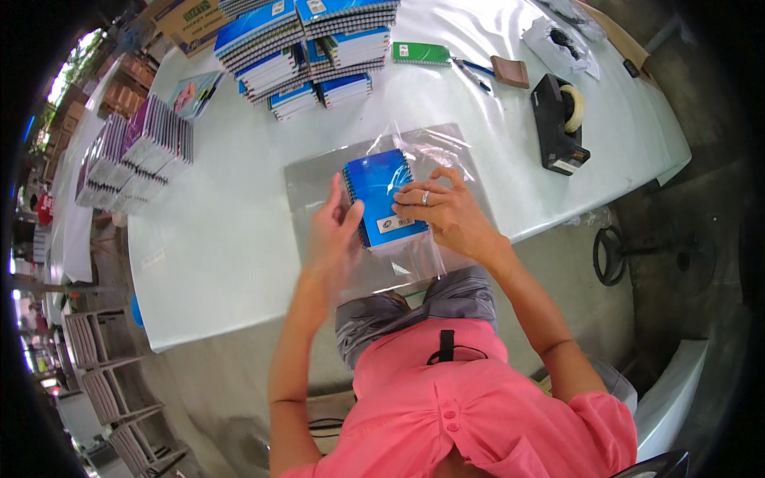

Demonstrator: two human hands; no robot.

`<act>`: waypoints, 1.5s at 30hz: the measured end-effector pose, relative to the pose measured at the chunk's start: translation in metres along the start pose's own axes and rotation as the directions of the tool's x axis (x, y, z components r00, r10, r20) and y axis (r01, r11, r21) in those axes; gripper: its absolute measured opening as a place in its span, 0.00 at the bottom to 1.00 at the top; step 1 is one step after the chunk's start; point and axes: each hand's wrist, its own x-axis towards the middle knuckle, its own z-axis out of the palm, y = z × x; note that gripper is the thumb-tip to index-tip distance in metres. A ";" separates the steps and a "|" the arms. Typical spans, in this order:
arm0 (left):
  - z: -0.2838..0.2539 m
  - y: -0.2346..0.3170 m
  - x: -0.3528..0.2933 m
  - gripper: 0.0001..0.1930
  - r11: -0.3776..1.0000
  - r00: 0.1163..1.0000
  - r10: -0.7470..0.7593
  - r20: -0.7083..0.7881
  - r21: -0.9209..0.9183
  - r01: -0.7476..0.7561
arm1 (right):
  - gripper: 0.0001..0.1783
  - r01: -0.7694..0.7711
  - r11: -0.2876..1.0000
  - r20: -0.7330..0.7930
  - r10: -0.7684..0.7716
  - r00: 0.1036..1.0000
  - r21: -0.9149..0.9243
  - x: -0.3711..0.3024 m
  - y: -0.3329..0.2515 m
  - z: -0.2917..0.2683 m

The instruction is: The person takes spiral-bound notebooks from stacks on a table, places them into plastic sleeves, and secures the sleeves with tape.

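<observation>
A blue spiral notebook (378, 187) with a white label near its lower edge lies on a sheet of clear plastic film (315, 199) at the front of the table. My left hand (331, 227) is at the notebook's left edge, fingers stretched out and thumb near the cover, slightly blurred. My right hand (442, 207), with a ring on one finger, rests its bent fingertips on the right part of the cover. Its other fingers are spread, and nothing is gripped in it. The film reaches out beyond the notebook on all sides, wrinkled and shiny at the top.
Stacked blue notebooks (307, 52) stand at the back, purple notebooks (139, 151) at the left. A green notebook (421, 53), pens (476, 73), a brown block (510, 72) and a black tape dispenser (550, 123) lie back right. A cardboard box (187, 24) stands far left.
</observation>
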 end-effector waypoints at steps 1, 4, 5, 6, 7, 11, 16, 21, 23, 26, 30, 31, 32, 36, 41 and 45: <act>-0.021 -0.002 -0.004 0.37 0.983 0.995 0.049 0.087 0.170 -0.063 | 0.19 -0.020 1.000 0.014 0.020 1.000 0.003 0.001 -0.002 -0.001; -0.075 0.011 -0.037 0.35 0.544 0.883 0.099 0.459 0.718 -0.435 | 0.15 -0.041 0.999 0.031 0.042 0.999 -0.033 0.001 -0.003 -0.003; -0.079 0.009 -0.048 0.35 0.541 0.887 0.091 0.454 0.725 -0.426 | 0.13 -0.034 0.996 0.036 0.037 0.999 -0.079 0.002 -0.005 -0.002; -0.083 0.007 -0.059 0.34 0.477 0.890 0.010 0.457 0.780 -0.406 | 0.13 -0.026 0.997 0.034 0.029 0.999 -0.069 0.006 -0.009 -0.002; -0.086 0.005 -0.065 0.32 0.408 0.889 -0.071 0.453 0.826 -0.388 | 0.10 -0.047 0.996 0.019 0.049 0.999 -0.076 0.010 -0.016 -0.002; -0.078 -0.004 -0.073 0.27 0.201 0.902 0.085 0.424 0.879 -0.432 | 0.12 -0.043 0.991 0.013 0.045 0.999 -0.125 0.019 -0.030 -0.002; -0.044 -0.001 -0.087 0.28 0.623 0.941 0.334 0.045 0.739 -0.256 | 0.12 -0.125 0.985 0.101 0.113 0.988 0.123 0.023 -0.030 -0.002; 0.017 0.001 -0.103 0.33 0.983 0.873 0.049 -0.485 -0.130 -0.128 | 0.13 -0.280 0.895 0.214 0.216 0.953 0.346 0.032 -0.027 -0.005; 0.030 0.000 -0.106 0.34 0.971 0.862 0.009 -0.507 -0.201 -0.128 | 0.13 -0.381 0.757 0.297 0.255 0.920 0.531 0.038 -0.021 0.000; 0.043 0.004 -0.108 0.35 0.905 0.849 0.397 -0.348 0.305 -0.298 | 0.21 -0.453 0.802 0.471 0.249 0.846 0.389 0.056 -0.024 -0.004; 0.048 0.019 -0.100 0.34 0.394 0.746 0.517 0.419 0.657 -0.642 | 0.29 -0.523 0.829 0.513 0.367 0.776 0.199 0.066 -0.027 0.015; 0.047 0.018 -0.099 0.34 0.400 0.735 0.502 0.456 0.631 -0.665 | 0.26 -0.492 0.853 0.399 0.396 0.827 0.172 0.060 -0.032 0.024; 0.040 0.017 -0.098 0.34 0.393 0.731 0.503 0.461 0.631 -0.669 | 0.23 -0.464 0.875 0.279 0.414 0.866 0.141 0.058 -0.034 0.030; 0.002 0.018 -0.085 0.29 0.560 0.714 0.537 0.450 0.443 -0.700 | 0.16 -0.535 0.748 0.294 0.449 0.844 0.394 0.048 -0.019 0.024; 0.016 0.038 -0.045 0.30 0.907 0.922 0.347 -0.173 0.314 -0.282 | 0.09 -0.601 0.640 0.365 0.478 0.799 0.479 0.050 -0.019 0.014; 0.039 0.018 -0.020 0.32 0.995 0.970 0.064 -0.234 0.090 -0.044 | 0.09 -0.560 0.694 0.229 0.517 0.825 0.452 0.046 -0.027 0.025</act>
